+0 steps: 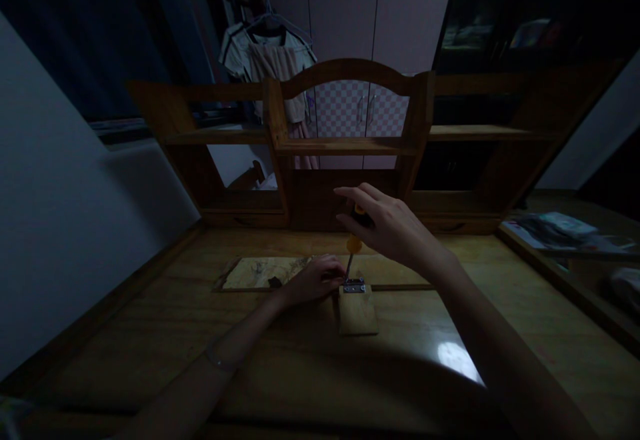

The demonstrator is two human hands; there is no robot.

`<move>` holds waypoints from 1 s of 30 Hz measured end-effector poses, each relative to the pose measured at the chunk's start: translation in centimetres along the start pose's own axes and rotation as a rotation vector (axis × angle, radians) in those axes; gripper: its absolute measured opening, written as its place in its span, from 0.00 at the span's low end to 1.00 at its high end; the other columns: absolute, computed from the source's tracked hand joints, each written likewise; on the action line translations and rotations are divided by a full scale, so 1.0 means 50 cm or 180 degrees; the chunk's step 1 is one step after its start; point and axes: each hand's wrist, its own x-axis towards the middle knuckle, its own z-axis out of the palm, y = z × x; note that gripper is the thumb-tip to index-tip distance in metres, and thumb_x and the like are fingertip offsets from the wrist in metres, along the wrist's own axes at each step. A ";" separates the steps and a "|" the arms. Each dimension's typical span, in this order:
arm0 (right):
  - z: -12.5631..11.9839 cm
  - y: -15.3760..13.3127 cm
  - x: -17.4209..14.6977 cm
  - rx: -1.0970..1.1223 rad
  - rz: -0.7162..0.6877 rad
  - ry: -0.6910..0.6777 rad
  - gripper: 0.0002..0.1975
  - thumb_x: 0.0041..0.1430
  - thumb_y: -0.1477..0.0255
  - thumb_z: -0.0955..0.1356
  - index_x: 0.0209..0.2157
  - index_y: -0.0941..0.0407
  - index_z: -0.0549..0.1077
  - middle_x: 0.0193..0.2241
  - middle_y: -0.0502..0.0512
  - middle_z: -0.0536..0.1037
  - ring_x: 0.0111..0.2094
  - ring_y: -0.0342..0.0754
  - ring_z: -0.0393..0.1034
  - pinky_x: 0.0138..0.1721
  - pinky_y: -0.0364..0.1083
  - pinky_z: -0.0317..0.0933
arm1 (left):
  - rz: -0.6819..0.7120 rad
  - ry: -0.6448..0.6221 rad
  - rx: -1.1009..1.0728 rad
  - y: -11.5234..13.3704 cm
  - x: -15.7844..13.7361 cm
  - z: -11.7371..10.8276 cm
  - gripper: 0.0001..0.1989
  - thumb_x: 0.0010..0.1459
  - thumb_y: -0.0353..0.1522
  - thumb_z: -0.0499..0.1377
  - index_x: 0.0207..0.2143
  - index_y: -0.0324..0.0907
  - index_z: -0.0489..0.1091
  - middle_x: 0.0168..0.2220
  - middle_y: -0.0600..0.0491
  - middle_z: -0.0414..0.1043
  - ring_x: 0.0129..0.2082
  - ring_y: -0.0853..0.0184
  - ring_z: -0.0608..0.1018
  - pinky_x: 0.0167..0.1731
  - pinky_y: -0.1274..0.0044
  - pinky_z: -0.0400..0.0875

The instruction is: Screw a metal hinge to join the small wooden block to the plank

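Head view: the right hand is closed around the upper handle of a screwdriver with a yellow and dark handle and a thin metal shaft, its fingers curled over the grip from above. The screwdriver stands nearly upright, leaning slightly, and its tip comes down at the left side of a small silver metal hinge; whether it sits in a screw is too small to tell. The hinge lies at the far edge of a small, pale, squarish wooden block, which rests flat on a broad, glossy, light-brown wooden desktop, in front of the person. The left hand lies low just left of the hinge, fingers bent, fingertips close to the screwdriver's tip; I cannot tell whether they pinch anything. A thin, pale bracelet circles the left wrist. Behind the block, a long, narrow, pale wooden board with a rough, mottled surface runs crosswise, partly hidden by the left hand, and a small dark piece shows near its front edge. At the back stands a brown wooden shelf unit with an arched top rail, in front of a pale pink wardrobe
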 end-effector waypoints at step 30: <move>0.025 0.009 0.006 0.0326 -0.0042 0.0464 0.21 0.61 0.69 0.70 0.54 0.56 0.65 0.44 0.56 0.74 0.35 0.47 0.69 0.39 0.46 0.64 | -0.0266 -0.0215 0.0341 0.021 0.008 -0.004 0.04 0.62 0.33 0.60 0.36 0.41 0.73 0.38 0.52 0.72 0.42 0.63 0.72 0.45 0.73 0.65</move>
